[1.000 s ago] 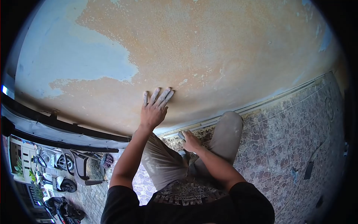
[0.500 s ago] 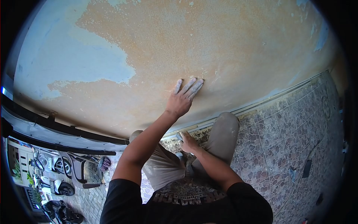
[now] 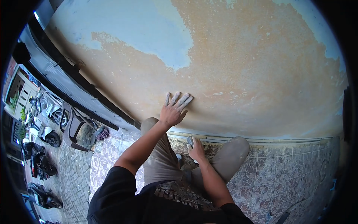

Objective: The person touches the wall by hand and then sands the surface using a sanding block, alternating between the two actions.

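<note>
My left hand [image 3: 174,111] lies against the wall [image 3: 231,67], its dusty fingers spread and nothing in it. The wall surface around it is orange-tan with light blue patches and small pale flecks. Lower down, between my knees, my right hand [image 3: 196,150] is closed around a small grey block [image 3: 190,141], close to the foot of the wall. The block's far side is hidden by the fingers.
Patterned floor tiles [image 3: 261,168] run along the wall's base. A dark-framed gate [image 3: 80,89] meets the wall at left. Beyond it are a brown chair [image 3: 73,128], a mop head [image 3: 101,133] and parked motorbikes [image 3: 44,131].
The view has turned, so the wall and floor sit differently. My left hand shows lower, its thumb now visible. My right hand still holds the block and appears farther right.
</note>
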Action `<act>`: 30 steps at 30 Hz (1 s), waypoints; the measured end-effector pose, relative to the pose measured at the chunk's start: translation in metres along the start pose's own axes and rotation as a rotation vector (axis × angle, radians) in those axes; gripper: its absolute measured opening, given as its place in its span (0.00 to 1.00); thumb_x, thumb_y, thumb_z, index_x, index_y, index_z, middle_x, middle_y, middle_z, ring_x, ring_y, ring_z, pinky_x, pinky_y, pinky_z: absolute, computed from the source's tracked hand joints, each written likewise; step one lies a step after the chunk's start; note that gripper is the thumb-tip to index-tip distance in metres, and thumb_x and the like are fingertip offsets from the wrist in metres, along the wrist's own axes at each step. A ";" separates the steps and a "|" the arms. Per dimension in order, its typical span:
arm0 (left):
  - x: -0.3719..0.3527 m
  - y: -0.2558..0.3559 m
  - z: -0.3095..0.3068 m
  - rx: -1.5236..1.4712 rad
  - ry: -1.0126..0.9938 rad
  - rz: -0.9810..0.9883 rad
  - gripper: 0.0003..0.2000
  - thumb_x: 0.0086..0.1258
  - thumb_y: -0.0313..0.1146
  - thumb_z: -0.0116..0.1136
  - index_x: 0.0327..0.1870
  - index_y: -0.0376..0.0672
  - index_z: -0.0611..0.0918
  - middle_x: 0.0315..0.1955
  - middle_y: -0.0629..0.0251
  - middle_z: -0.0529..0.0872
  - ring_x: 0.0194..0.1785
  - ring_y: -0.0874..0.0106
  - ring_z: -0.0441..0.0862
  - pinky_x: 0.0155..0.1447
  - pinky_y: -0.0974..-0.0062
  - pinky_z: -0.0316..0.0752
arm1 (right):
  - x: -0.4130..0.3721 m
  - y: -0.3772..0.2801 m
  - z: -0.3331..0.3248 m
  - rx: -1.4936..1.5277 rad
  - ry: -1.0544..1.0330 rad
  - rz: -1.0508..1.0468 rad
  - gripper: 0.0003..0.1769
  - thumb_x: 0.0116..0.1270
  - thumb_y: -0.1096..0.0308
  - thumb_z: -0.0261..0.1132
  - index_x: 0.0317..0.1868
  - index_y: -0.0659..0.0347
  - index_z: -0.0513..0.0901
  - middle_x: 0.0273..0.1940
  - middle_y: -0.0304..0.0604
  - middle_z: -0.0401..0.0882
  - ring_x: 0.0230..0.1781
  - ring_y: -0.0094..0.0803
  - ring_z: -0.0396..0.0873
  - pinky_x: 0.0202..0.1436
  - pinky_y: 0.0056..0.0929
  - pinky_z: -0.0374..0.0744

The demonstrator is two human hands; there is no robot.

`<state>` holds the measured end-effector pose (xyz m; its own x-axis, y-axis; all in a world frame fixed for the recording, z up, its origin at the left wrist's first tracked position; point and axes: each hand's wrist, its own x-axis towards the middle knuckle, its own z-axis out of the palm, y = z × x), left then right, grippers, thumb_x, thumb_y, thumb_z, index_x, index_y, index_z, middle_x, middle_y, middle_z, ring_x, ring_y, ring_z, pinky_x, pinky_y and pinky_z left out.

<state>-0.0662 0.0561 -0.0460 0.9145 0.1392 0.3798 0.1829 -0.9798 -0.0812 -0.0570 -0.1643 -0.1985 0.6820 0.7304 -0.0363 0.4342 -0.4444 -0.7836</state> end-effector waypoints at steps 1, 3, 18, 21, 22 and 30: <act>-0.006 -0.006 0.003 0.024 0.015 -0.055 0.39 0.71 0.56 0.60 0.81 0.57 0.63 0.80 0.65 0.64 0.82 0.48 0.57 0.82 0.35 0.39 | 0.000 -0.002 0.000 -0.011 -0.032 0.014 0.32 0.69 0.63 0.66 0.70 0.66 0.70 0.61 0.60 0.74 0.63 0.59 0.74 0.66 0.48 0.75; -0.016 -0.012 0.008 -0.011 0.087 -0.170 0.39 0.72 0.58 0.58 0.81 0.56 0.63 0.80 0.62 0.63 0.82 0.46 0.54 0.82 0.35 0.37 | 0.002 -0.003 0.001 -0.030 -0.070 0.024 0.32 0.68 0.63 0.66 0.70 0.66 0.70 0.61 0.60 0.74 0.63 0.59 0.74 0.66 0.48 0.74; -0.001 0.031 0.003 -0.178 0.122 -0.122 0.45 0.74 0.66 0.50 0.83 0.44 0.58 0.82 0.48 0.54 0.84 0.37 0.41 0.82 0.34 0.30 | 0.002 0.020 0.016 -0.129 -0.060 -0.013 0.34 0.69 0.62 0.65 0.74 0.57 0.67 0.62 0.58 0.73 0.64 0.58 0.74 0.65 0.52 0.75; 0.001 0.014 -0.003 -0.143 0.133 -0.099 0.44 0.74 0.64 0.52 0.81 0.41 0.60 0.82 0.48 0.56 0.85 0.41 0.41 0.82 0.34 0.28 | 0.003 0.021 0.016 -0.103 -0.062 0.020 0.34 0.68 0.63 0.65 0.72 0.62 0.69 0.64 0.60 0.72 0.65 0.59 0.73 0.67 0.50 0.75; 0.007 0.011 -0.011 -0.144 0.136 -0.094 0.44 0.74 0.64 0.52 0.81 0.41 0.60 0.82 0.48 0.56 0.85 0.41 0.41 0.82 0.34 0.28 | 0.004 0.019 0.013 -0.103 -0.056 0.021 0.34 0.68 0.63 0.65 0.72 0.62 0.69 0.64 0.60 0.72 0.65 0.59 0.73 0.67 0.50 0.75; 0.047 -0.009 -0.080 -0.199 0.504 -0.339 0.47 0.72 0.59 0.60 0.81 0.34 0.56 0.82 0.38 0.47 0.84 0.37 0.33 0.80 0.34 0.24 | 0.003 0.020 0.014 -0.058 -0.072 0.017 0.34 0.68 0.65 0.66 0.72 0.66 0.69 0.63 0.62 0.73 0.65 0.60 0.71 0.69 0.50 0.71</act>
<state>-0.0534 0.0598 0.0462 0.5272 0.4092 0.7447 0.3172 -0.9079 0.2742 -0.0546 -0.1632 -0.2228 0.6461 0.7573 -0.0956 0.4575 -0.4844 -0.7457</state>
